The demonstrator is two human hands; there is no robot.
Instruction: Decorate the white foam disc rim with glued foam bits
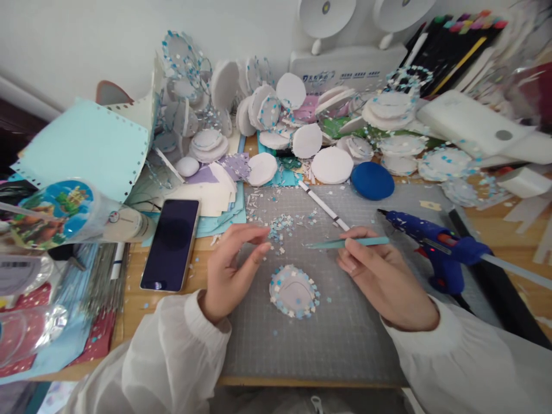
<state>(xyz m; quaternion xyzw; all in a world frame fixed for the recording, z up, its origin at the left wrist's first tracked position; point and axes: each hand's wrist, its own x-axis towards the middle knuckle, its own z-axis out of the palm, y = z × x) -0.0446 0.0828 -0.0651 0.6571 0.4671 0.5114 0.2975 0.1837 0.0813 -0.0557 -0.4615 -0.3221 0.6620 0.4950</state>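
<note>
Pinched in my right hand (379, 270) is a pair of light-blue tweezers (366, 242), its tips pointing left over the mat. My left hand (237, 267) hovers at the left with thumb and fingers apart, holding nothing. A round white disc (295, 291) lies flat between and just below my hands, its rim dotted with small blue and white star-shaped pieces. Beyond my left fingertips, a loose pile of tiny blue and white confetti pieces (282, 227) is scattered on the grey cutting mat (310, 351).
A blue glue gun (440, 241) with a lit red light lies at the right. A white pen (323, 205) rests behind my hands. At the left are a phone (171, 244) and a plastic cup (64, 213). Several decorated discs crowd the back, near a blue round pad (373, 180).
</note>
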